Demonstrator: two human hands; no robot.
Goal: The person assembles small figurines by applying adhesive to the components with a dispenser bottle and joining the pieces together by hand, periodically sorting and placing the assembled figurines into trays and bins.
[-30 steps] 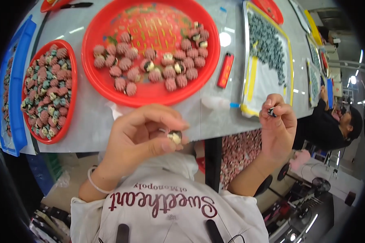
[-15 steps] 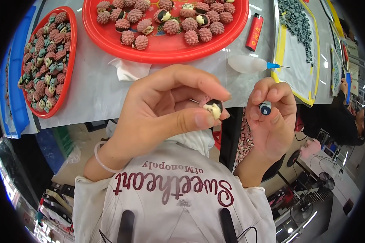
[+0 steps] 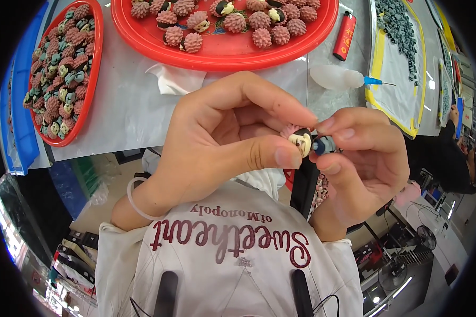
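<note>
Between thumb and fingers, my left hand [image 3: 222, 142] pinches a small figurine head [image 3: 300, 140] with a cream face, black hair and a pink knobbly top. My right hand [image 3: 367, 158] pinches a tiny grey-blue figurine body [image 3: 326, 145], its pale peg pointing at the head. The two pieces are side by side at the fingertips; whether they touch I cannot tell. Ahead of my hands lies a red oval tray [image 3: 222, 62] with several pink knobbly heads in it. A white squeeze bottle [image 3: 336, 77] with a blue needle tip rests beyond my right hand.
At the left stands a second red tray [image 3: 92, 79] of pink-and-grey assembled figurines, beside a blue tray [image 3: 24, 121]. A red lighter [image 3: 345, 36] and a white tissue [image 3: 177, 79] lie on the table. Farther right, a yellow-edged sheet [image 3: 407, 100] carries dark small bodies.
My hands have come together: the right moved left with the body, and the left shifted slightly right with the head. The head has turned, showing more of its face.
</note>
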